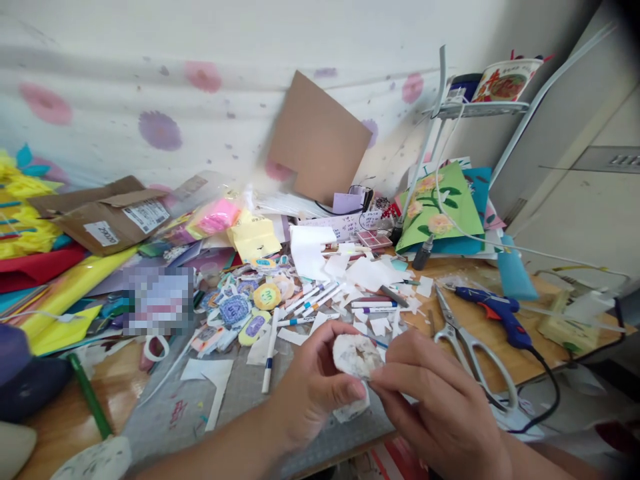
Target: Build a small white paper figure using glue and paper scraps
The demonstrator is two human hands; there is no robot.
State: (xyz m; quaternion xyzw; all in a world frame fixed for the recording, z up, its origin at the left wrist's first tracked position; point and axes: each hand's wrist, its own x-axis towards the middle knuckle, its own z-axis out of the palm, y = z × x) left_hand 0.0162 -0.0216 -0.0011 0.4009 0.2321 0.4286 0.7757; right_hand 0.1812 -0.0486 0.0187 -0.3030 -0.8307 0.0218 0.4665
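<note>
White wall cloth point(120, 87) with pink and purple flowers, metal rack point(480, 109), wooden table point(55, 415)

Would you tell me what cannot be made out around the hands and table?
In the head view:
White piece: lower right edge, covered by the right hand.
Whether it joins the lower piece: hidden by the left hand.
Pixelated patch: whatever lies behind it.
Shipping label: print too small and blurred.
Speckled object: cut off by the bottom edge.

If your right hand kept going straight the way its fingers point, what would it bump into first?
My right hand would meet the white paper-like piece first; its fingertips seem to touch it already, though depth is hard to judge. Behind that comes my left hand.
</note>
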